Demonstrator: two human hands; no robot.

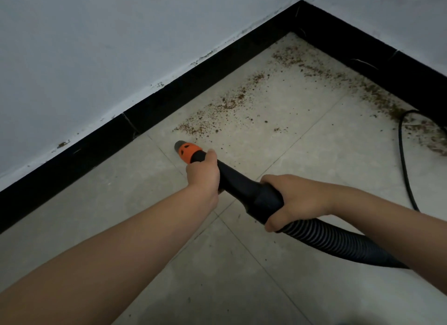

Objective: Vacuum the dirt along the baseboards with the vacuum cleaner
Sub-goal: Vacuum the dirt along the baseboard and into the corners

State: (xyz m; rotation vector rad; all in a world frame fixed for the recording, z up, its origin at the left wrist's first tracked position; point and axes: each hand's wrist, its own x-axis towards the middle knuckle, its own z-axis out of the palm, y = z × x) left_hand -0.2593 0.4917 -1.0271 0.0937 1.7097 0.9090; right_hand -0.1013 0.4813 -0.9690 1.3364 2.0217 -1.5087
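Observation:
A black vacuum wand (239, 183) with an orange and grey nozzle tip (185, 150) points at the tiled floor near the left baseboard (145, 118). My left hand (203, 173) grips the wand just behind the orange tip. My right hand (294, 200) grips the wider black cuff where the ribbed hose (338, 246) joins. Brown dirt (217, 114) lies in a streak just beyond the nozzle, along the left baseboard. More dirt (377, 92) runs along the right baseboard (387, 65) toward the corner.
Two pale walls (96, 46) meet at a corner (301, 4) at the upper right. A black power cord (404, 160) loops over the floor at the right edge, through the dirt there. Grey floor tiles (229, 276) fill the foreground.

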